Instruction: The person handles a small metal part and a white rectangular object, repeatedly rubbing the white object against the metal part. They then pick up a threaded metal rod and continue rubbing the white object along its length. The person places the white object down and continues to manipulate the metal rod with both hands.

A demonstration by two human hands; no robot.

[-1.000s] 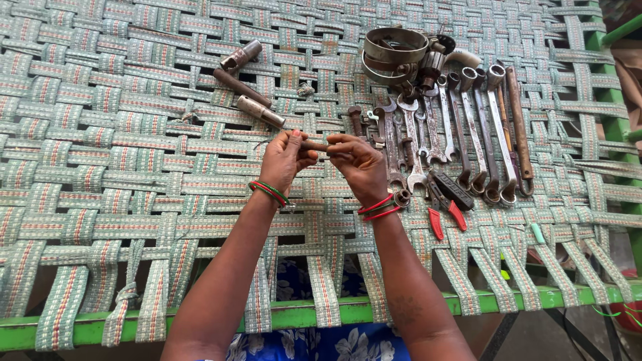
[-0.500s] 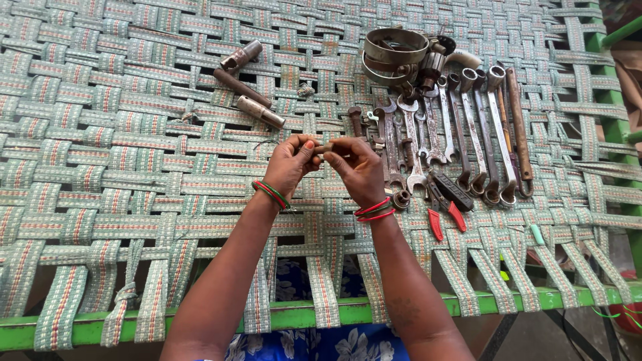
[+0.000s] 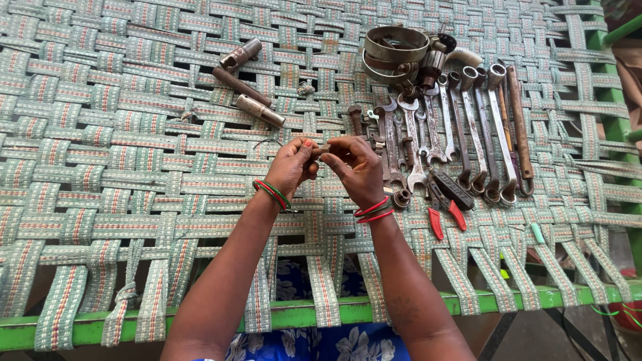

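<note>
Rusty metal, from the head camera: a small part point(image 3: 319, 150) is pinched between the fingers of the left hand point(image 3: 292, 167) and right hand point(image 3: 354, 167), above the woven cot point(image 3: 100, 134). Work looks midway; wrenches point(image 3: 461, 127) and red-handled pliers point(image 3: 445, 214) lie untouched just beside the right hand.

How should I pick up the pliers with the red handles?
Probably by both red handles together, from the side nearest you. The red-handled pliers lie flat on the woven bed, handles pointing towards you and splayed, while the metal nose sits among the spanners.
</note>
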